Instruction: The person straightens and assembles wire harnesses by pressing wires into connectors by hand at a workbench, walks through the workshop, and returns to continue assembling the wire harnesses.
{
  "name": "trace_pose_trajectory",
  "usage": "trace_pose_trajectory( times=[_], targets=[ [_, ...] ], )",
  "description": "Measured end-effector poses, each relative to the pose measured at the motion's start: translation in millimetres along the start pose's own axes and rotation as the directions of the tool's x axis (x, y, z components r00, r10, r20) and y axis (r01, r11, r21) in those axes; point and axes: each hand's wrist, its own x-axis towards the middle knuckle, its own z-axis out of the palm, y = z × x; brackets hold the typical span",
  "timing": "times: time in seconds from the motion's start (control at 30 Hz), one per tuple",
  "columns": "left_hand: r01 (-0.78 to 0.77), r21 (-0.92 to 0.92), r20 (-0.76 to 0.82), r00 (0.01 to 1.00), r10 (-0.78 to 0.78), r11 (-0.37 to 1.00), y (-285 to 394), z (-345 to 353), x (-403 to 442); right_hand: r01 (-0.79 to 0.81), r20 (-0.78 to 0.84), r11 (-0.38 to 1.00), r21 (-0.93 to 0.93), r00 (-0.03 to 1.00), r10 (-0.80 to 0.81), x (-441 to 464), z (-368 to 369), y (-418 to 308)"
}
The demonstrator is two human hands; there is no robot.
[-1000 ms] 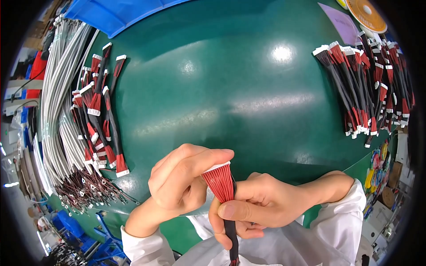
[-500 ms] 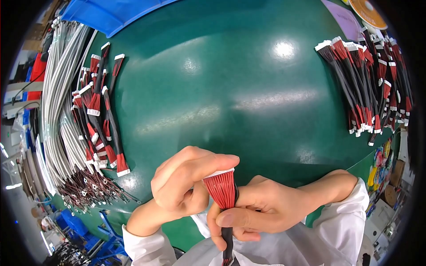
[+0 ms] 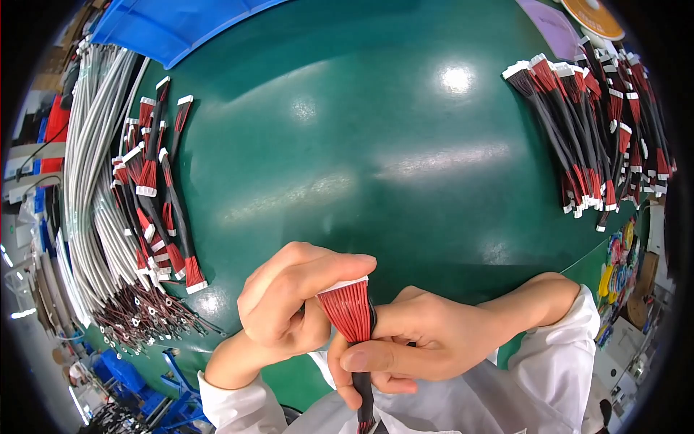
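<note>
A wire harness (image 3: 348,312) stands upright before me, its white connector at the top, red wires fanning down into a black sleeve. My right hand (image 3: 416,336) pinches the sleeve between thumb and fingers, just below the fan of wires. At the white connector, my left hand (image 3: 289,300) is curled with its index finger lying along the top edge. The left thumb is mostly hidden behind the fingers and harness. The harness's lower end runs off the bottom of the view.
Several similar harnesses (image 3: 170,210) lie on the left beside a long bundle of grey cables (image 3: 87,173). A larger pile of harnesses (image 3: 585,137) lies on the right of the green table (image 3: 347,123). A blue bin (image 3: 173,32) and an orange-rimmed spool (image 3: 596,16) sit at the back.
Both hands and the harness have shifted slightly left in the view. The table's contents have also shifted a little, as my head moved. Both grips look the same.
</note>
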Motion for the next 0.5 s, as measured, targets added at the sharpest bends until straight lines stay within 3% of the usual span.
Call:
trace_pose_trajectory(
  times=[0.5],
  targets=[
    [-0.012,0.023,-0.003,1.000,0.012,1.000,0.3,0.4,0.6,-0.003,-0.004,1.000,0.004,1.000,0.003,-0.3,0.9,-0.1]
  ],
)
